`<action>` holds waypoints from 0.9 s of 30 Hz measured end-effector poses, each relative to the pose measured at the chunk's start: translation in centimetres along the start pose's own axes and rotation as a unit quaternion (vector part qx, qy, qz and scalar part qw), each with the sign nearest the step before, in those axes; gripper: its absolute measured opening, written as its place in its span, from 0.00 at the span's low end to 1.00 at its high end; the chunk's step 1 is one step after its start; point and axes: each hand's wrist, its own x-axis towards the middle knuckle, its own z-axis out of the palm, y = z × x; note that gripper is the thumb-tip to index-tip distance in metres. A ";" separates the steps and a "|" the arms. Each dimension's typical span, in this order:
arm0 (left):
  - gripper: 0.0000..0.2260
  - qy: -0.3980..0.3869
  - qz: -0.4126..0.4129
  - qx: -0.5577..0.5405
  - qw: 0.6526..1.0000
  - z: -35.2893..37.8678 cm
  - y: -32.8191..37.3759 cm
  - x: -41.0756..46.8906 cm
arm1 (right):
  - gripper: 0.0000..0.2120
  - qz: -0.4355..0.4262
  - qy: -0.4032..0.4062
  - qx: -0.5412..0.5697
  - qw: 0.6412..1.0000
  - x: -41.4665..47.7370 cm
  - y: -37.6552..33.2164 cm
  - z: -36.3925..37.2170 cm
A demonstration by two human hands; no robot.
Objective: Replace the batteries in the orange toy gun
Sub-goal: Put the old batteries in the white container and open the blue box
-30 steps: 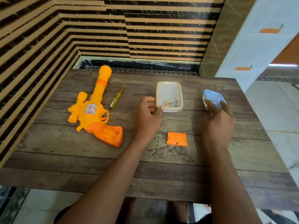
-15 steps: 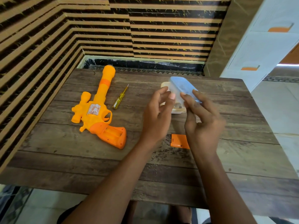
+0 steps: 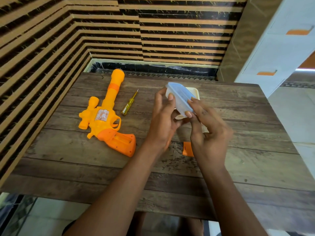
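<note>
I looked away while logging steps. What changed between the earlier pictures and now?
The right hand lifted the blue-lidded box off the right side of the table and carried it left, over the cream tray. The left hand left that tray's edge and took hold of the box too; both now grip it. The orange toy gun, screwdriver and orange battery cover stayed put.

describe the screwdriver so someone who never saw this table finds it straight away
Start at the wooden table and the big orange toy gun lying on its left part. Just right of the gun's long barrel lies the screwdriver, apart from it. It is the only slim tool there: clear yellow handle, thin metal tip pointing toward the striped wall.
</note>
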 end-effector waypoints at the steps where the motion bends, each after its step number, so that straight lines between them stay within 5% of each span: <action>1: 0.08 0.001 0.007 0.005 1.000 0.0 0.0 0.0 | 0.12 -0.001 -0.003 -0.003 1.000 -0.2 0.1 0.3; 14: 0.08 0.029 0.012 0.056 0.998 0.5 -0.5 -0.3 | 0.09 0.018 0.029 -0.017 0.999 -0.6 -0.6 1.0; 22: 0.07 0.062 0.052 0.190 0.979 0.4 -0.5 -0.4 | 0.11 0.222 0.052 0.229 0.946 0.1 -2.0 0.9; 27: 0.13 0.094 0.010 0.124 0.988 -0.2 0.0 0.1 | 0.09 0.085 -0.020 0.117 0.989 0.5 -1.4 0.1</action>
